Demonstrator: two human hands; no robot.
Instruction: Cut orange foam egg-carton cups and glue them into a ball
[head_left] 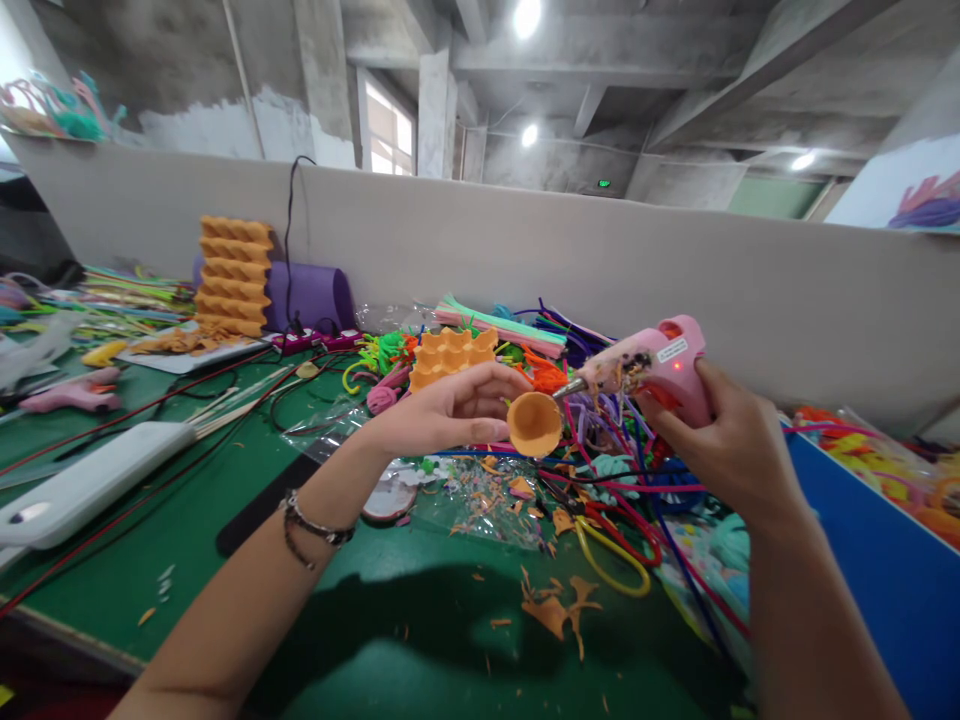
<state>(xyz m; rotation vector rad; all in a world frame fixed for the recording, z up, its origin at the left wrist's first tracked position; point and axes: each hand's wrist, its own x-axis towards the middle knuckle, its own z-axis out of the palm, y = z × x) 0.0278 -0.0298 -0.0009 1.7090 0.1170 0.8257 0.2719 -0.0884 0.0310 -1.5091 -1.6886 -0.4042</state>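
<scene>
Between the thumb and fingers of my left hand (457, 405) is a small orange cup (534, 425), its open side turned toward me. My right hand (724, 440) grips a pink hot glue gun (675, 365) with a lit red light and dark stains around its front. The metal nozzle points left and reaches the upper right rim of the cup; whether it touches cannot be made out. Below both hands, a clear plastic sheet (480, 510) carries orange scraps. Larger torn orange pieces (559, 608) lie on the green table (360, 620).
An orange egg-crate sheet (234, 275) leans near a purple roll (315, 295). Another egg-crate piece (450, 355) sits behind my left hand. Tangled pipe cleaners (615, 550) spread at right beside a blue panel (870, 560). A second pink glue gun (75, 390) and a white-handled tool (105, 480) lie left, among cables.
</scene>
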